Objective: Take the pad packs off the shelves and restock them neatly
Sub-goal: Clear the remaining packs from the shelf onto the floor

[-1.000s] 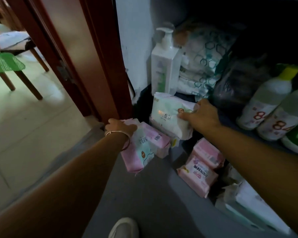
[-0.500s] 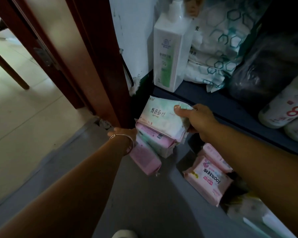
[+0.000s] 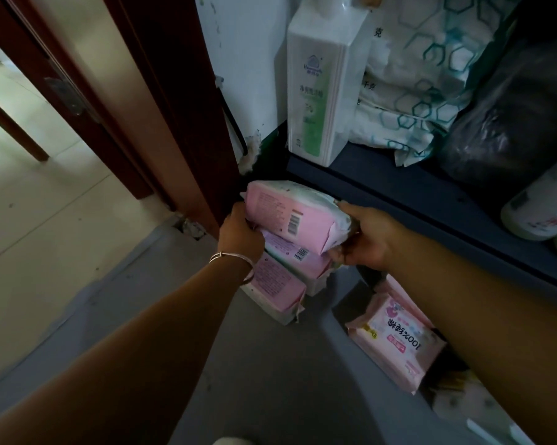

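A pink and mint pad pack (image 3: 296, 216) is held between both hands just under the blue shelf's edge (image 3: 415, 200), its barcode side facing me. My left hand (image 3: 240, 234), a silver bangle on its wrist, grips the pack's left end. My right hand (image 3: 362, 239) grips its right end. Below it two more pink packs (image 3: 278, 284) lean in a stack on the grey floor. Another pink pack (image 3: 395, 342) with printed characters lies low to the right, beside my right forearm.
A white pump bottle (image 3: 318, 91) stands on the blue shelf, with hexagon-patterned packs (image 3: 421, 91), a dark bag (image 3: 514, 123) and white bottles (image 3: 543, 207) to its right. A dark red door frame (image 3: 174, 107) rises at left; pale tiled floor (image 3: 46, 220) lies beyond.
The top pack has turned over, showing its pink barcode side instead of its mint face. My left hand rose from the lower packs and took hold of its left end. The view moved closer.
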